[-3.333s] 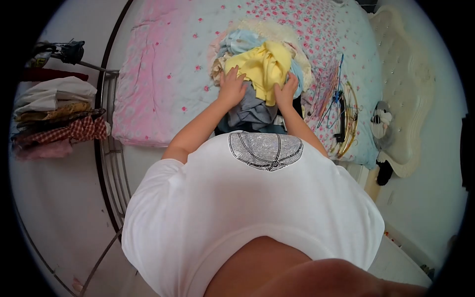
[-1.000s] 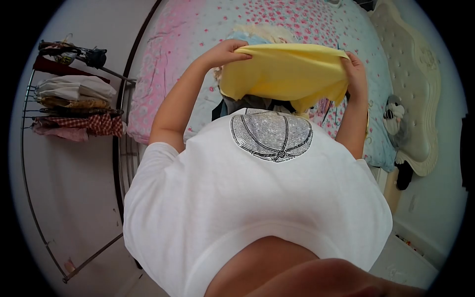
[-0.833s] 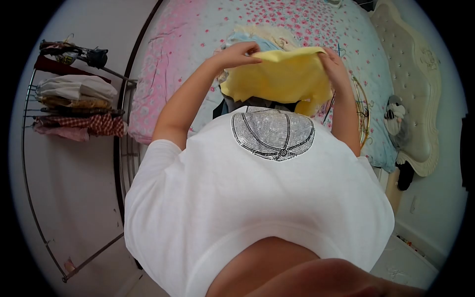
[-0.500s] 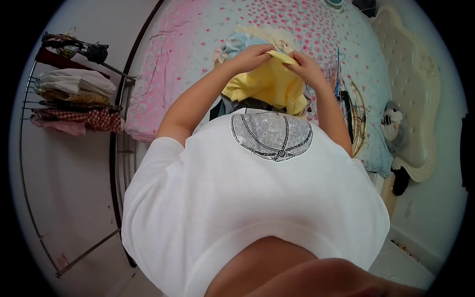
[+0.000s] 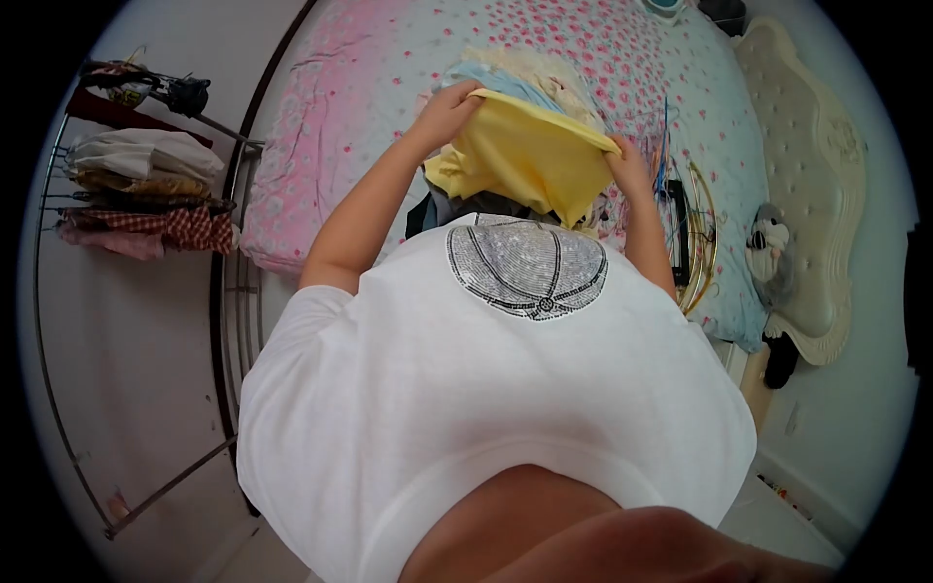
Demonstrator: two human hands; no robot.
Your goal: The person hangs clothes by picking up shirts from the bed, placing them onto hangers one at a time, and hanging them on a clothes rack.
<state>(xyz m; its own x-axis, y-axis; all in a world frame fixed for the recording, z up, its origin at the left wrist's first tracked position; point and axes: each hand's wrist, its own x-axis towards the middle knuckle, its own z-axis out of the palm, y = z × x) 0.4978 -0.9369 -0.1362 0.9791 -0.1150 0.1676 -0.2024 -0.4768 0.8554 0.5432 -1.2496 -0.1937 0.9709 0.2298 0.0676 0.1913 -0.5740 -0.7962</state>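
At the far left, a metal clothes rack [image 5: 44,311] stood against the wall, with garments hanging from it in a row: a dark red piece [image 5: 131,115], a white one [image 5: 141,153] and a red checked one [image 5: 185,229] among them. Next came the bed, its spread [image 5: 321,155] pink on this side and pale blue with pink flowers farther across. The person's left hand [image 5: 450,115] gripped the upper left corner of a yellow cloth [image 5: 535,155], fingers closed over the edge. Drawn out between the two hands, the cloth hung in folds over a heap of clothes [image 5: 544,70] on the bed; cream and light blue pieces showed beyond it, dark ones below. The right hand [image 5: 630,170] was closed on the cloth's right corner, a little lower. Under the arms spread a white shirt [image 5: 486,389] with a glittering cap design. Just right of that hand lay several hangers [image 5: 702,243], then a soft toy [image 5: 770,236] beside the cream, buttoned headboard [image 5: 807,175].
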